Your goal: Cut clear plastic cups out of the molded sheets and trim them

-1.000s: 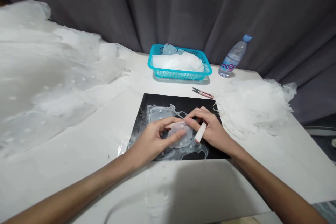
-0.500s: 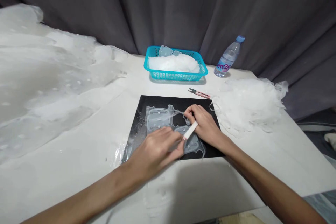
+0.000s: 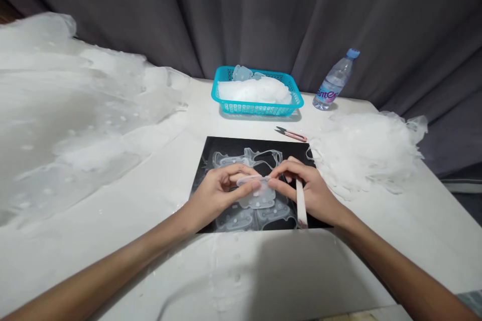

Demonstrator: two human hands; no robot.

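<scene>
A translucent silicone sheet (image 3: 244, 158) of moulded pieces lies on a black mat (image 3: 211, 148) in front of me. My left hand (image 3: 216, 193) and my right hand (image 3: 312, 190) meet over the mat, both pinching one clear silicone piece (image 3: 258, 194) lifted a little off the sheet. My right hand also grips a small white knife (image 3: 300, 203), its tip pointing down toward the mat's near edge.
A teal basket (image 3: 259, 106) of white pieces stands behind the mat. Pink snips (image 3: 290, 133) lie beside it and a water bottle (image 3: 335, 80) stands at back right. White scrap heaps sit right (image 3: 369, 148) and left (image 3: 71, 110). A dark curtain hangs behind.
The right hand stopped working the knife on the sheet and swung it down. Both hands came together and now hold a single piece lifted above the sheet.
</scene>
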